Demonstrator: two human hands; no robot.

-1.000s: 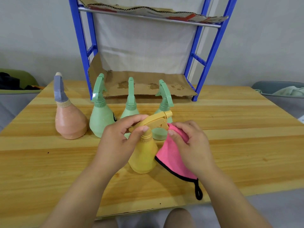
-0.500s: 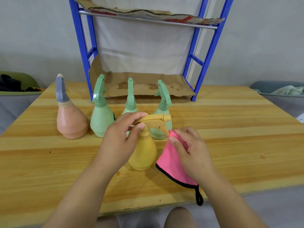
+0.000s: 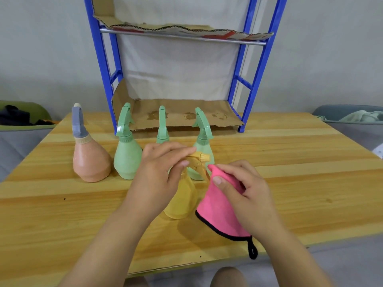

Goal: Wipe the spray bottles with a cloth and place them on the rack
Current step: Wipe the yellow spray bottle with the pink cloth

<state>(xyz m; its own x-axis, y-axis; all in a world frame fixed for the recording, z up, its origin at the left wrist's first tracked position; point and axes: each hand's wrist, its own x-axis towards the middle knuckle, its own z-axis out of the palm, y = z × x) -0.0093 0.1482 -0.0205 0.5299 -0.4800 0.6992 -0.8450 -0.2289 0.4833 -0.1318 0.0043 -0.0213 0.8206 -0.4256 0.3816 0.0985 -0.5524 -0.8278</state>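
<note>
pink cloth (image 3: pixel 219 212) in right hand (image 3: pixel 246 189) beside yellow bottle (image 3: pixel 182 201), near table (image 3: pixel 300 162) edge

Soft, even, fairly bright light falls on the table (image 3: pixel 290 162), leaving only faint shadows and no glare. The wide lens bends the edges; the picture is slightly soft throughout.

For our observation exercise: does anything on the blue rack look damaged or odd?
Yes. The lower cardboard liner of the blue rack carries dark ring stains, and the upper cardboard has a ragged, wavy edge.
</note>
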